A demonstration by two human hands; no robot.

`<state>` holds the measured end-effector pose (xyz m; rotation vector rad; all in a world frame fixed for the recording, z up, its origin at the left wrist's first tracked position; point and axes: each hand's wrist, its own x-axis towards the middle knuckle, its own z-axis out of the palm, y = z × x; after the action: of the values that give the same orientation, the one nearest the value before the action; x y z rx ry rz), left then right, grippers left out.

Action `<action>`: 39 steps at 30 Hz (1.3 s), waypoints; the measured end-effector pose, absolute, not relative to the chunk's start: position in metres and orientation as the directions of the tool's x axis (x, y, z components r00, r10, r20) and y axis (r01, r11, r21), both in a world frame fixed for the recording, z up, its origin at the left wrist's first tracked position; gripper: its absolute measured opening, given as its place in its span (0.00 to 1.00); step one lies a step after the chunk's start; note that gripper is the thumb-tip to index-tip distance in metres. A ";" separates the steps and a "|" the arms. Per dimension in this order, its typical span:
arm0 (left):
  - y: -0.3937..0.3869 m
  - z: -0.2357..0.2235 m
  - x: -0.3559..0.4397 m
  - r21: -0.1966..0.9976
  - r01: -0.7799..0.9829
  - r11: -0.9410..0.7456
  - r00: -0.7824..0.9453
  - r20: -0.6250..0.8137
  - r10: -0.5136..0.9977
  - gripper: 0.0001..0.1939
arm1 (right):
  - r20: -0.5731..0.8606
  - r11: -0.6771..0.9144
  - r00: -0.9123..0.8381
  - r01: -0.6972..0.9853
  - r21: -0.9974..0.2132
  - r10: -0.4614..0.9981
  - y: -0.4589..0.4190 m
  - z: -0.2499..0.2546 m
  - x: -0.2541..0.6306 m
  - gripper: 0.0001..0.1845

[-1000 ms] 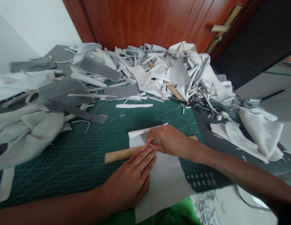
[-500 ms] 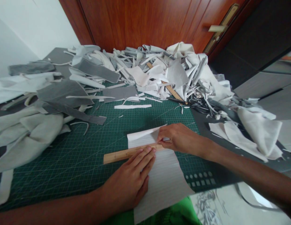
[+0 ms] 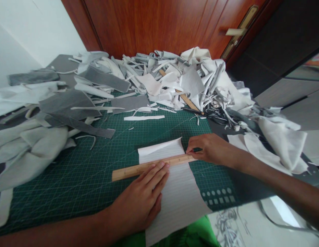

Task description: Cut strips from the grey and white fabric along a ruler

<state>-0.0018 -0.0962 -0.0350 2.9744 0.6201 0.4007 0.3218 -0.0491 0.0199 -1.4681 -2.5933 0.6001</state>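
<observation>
A wooden ruler [image 3: 128, 172] lies across a white, faintly lined sheet [image 3: 176, 197], perhaps fabric or leather. The sheet's far edge curls up, and its near end hangs over the table edge. My left hand [image 3: 142, 197] rests flat with outstretched fingers, pressing on the ruler and sheet. Beside the ruler's right part, my right hand [image 3: 210, 149] is closed in a pinch at the sheet's right edge. Whatever it pinches is too small to make out. Beneath everything is a green gridded cutting mat [image 3: 79, 175].
Grey and white scraps [image 3: 172, 79] are heaped along the back, with another ruler [image 3: 186, 100] among them. Black-handled scissors [image 3: 213, 115] lie partly buried at the right. A bunched pale sheet [image 3: 41, 147] covers the left side. A narrow white strip [image 3: 144, 118] lies on the mat.
My right hand has slid rightward along the ruler from beside my left fingertips to the sheet's right edge. My left hand stays on the ruler. The view has shifted slightly.
</observation>
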 end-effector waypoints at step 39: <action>0.012 -0.019 0.059 0.227 0.585 -0.779 0.768 0.156 0.622 0.15 | 0.085 -0.005 -0.007 0.990 0.143 0.996 0.011 -0.002 0.487 0.18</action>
<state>0.0587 0.0120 -0.0193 2.7965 0.9617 0.3335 0.4868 0.0111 -0.0017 -2.2425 -2.2440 -0.2573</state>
